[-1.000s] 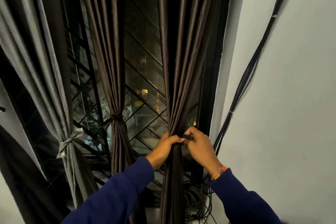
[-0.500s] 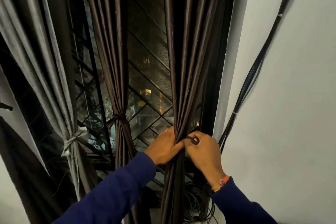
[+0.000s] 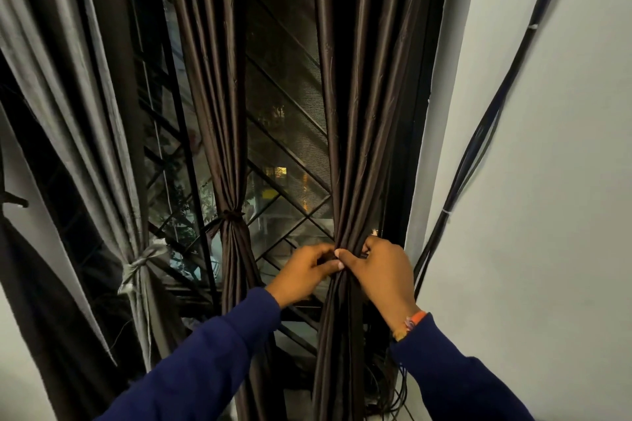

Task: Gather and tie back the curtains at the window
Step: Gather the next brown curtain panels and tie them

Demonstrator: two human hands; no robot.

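I see the grey curtain [image 3: 102, 133] and middle curtain [image 3: 219, 113] already tied; both hands' fingers [image 3: 337, 261] pinch the right curtain [image 3: 355, 113], knot unfinished.

Curtain tie [image 3: 330, 258] hidden under fingers [image 3: 338, 254]

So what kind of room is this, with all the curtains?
Probably a room in a home, at a window after dark: tied-back curtains like the grey curtain, a metal window grille, and loose cables running along the white wall.
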